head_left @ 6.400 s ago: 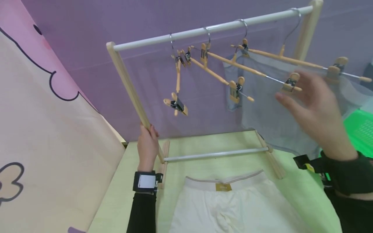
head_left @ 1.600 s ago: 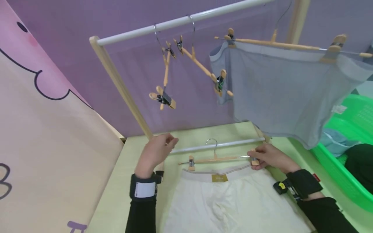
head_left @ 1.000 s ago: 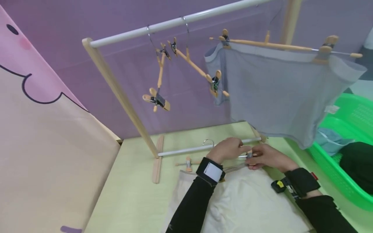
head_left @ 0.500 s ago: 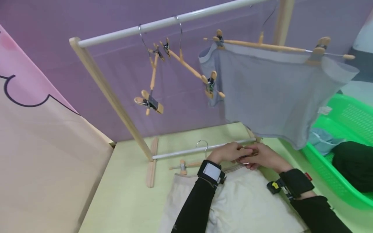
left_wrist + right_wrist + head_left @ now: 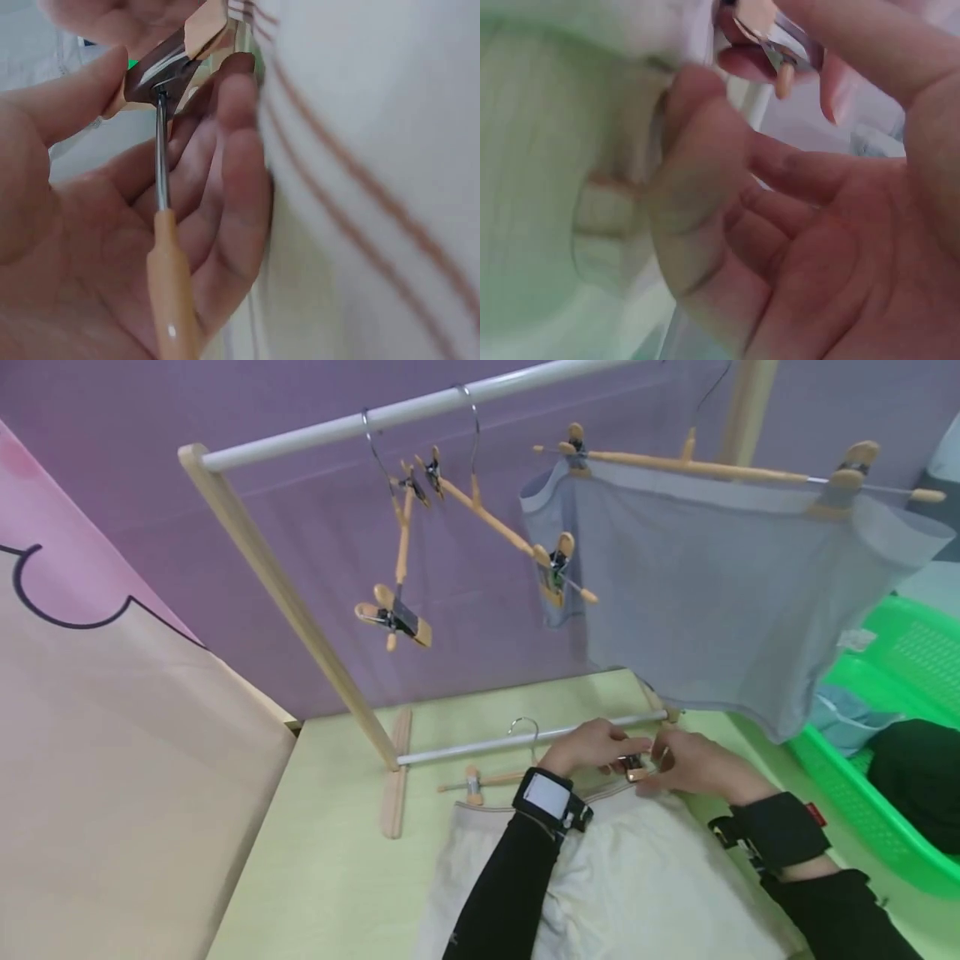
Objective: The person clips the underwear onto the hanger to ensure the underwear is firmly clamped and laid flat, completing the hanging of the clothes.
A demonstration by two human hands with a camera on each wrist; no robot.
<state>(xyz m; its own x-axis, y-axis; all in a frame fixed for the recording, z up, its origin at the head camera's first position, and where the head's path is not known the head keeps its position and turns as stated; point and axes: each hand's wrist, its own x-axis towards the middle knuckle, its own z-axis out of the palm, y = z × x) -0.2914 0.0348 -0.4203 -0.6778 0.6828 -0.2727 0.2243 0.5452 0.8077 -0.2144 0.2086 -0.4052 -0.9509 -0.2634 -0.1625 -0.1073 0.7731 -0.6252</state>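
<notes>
A clip hanger lies just behind the white shorts (image 5: pixel 637 868), which are spread on the table. My left hand (image 5: pixel 588 747) pinches its right clip (image 5: pixel 636 767) between thumb and fingers. In the left wrist view the hanger's bar (image 5: pixel 171 277) runs across the palm, and the clip (image 5: pixel 176 64) is close to the brown-striped waistband (image 5: pixel 360 202). My right hand (image 5: pixel 693 764) is beside the clip. In the right wrist view its bent fingers (image 5: pixel 705 157) reach the waistband's edge; whether they pinch the cloth cannot be told. The hanger's left clip (image 5: pixel 473 786) holds nothing.
Above the hands stands a rack with a white rail (image 5: pixel 420 408). Two bare clip hangers (image 5: pixel 403 539) and a grey garment (image 5: pixel 697 585) on another hanger hang from it. At the right, a green basket (image 5: pixel 862 810) contains blue and black clothes.
Another clip hanger was taken from the rail and laid behind the shorts. My left hand left the rack post and crossed to its right clip. The right hand's fingers have since spread apart from the clip.
</notes>
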